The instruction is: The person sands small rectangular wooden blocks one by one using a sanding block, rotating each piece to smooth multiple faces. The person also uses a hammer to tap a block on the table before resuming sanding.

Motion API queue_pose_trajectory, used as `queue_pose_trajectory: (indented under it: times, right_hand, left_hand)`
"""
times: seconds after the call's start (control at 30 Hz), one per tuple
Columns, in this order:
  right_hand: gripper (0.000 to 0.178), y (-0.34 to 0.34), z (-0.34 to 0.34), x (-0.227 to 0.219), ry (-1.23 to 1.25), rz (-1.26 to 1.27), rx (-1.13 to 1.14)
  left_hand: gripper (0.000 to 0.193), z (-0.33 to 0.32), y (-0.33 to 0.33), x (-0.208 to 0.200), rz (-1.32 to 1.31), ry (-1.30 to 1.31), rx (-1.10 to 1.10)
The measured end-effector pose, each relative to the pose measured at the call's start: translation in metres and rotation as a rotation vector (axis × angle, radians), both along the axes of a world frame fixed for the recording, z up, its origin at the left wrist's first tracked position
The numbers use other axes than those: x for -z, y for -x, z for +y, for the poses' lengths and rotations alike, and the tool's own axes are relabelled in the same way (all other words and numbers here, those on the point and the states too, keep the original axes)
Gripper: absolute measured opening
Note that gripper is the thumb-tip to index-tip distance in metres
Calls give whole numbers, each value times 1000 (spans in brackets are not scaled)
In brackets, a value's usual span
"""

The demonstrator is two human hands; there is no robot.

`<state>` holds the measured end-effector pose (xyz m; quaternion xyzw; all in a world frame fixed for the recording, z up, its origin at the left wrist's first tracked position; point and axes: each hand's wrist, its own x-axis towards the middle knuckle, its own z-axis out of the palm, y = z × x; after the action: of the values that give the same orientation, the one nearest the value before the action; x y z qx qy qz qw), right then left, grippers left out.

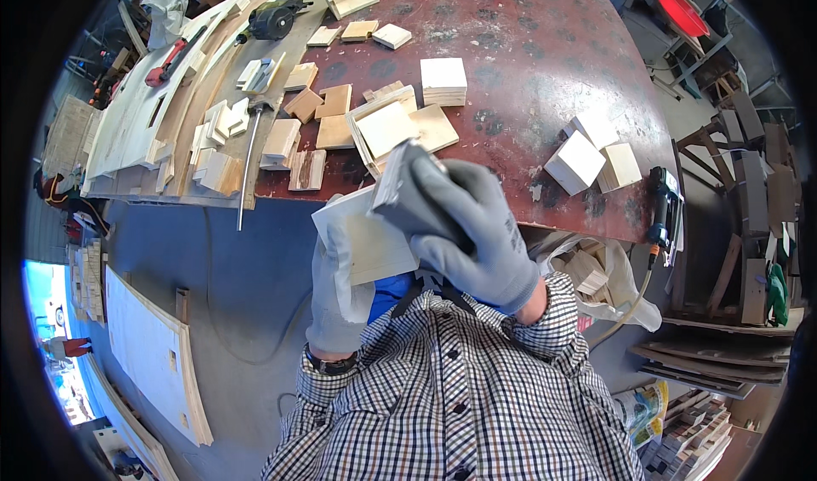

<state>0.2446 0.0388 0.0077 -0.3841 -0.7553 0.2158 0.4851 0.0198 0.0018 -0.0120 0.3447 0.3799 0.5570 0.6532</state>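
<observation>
Both my hands wear grey gloves and meet in front of my chest, near the table's front edge. My left hand [334, 298] is closed on a pale square wooden block [379, 247], holding it tilted with a flat face upward. In my right hand [481, 230] is a dark grey sanding block [417, 196], gripped between fingers and thumb. It lies over the wooden block's upper right corner; whether they touch, I cannot tell. Just beyond, a stack of pale wooden pieces [387, 128] rests on the dark red table [528, 64].
Small wooden blocks [574, 162] sit at the table's right, beside a black air tool [659, 204] with a hose. A metal bar [249, 166] juts over the front edge at left. Below the table, a white sack [625, 285] holds offcuts. Plywood panels [153, 345] lean at lower left.
</observation>
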Motion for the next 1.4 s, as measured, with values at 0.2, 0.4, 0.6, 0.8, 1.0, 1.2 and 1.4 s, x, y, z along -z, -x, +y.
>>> queue_pose_trajectory:
  times: [0.2,0.4,0.6,0.8,1.0,1.2,1.4]
  right_hand:
    - [76,-17,-40,12,59,-240,-237]
    - [88,-1,-37,24,408,321,152]
    - [88,25,-30,1,-124,-162,272]
    - [88,8,-32,64,67,-345,311]
    - [91,10,-24,20,-123,65,259]
    - [64,46,-22,2,-216,-205,180]
    - [86,15,-34,77,37,-155,238]
  left_hand:
    - [67,4,11,9,-139,60,-138]
    - [68,20,-5,-5,-398,296,-238]
    - [52,17,-10,26,-451,171,-7]
    - [63,22,1,9,-681,82,-62]
    - [56,16,5,8,-527,117,-108]
    - [53,10,-8,16,-401,-43,79]
    - [64,20,6,16,-612,105,-117]
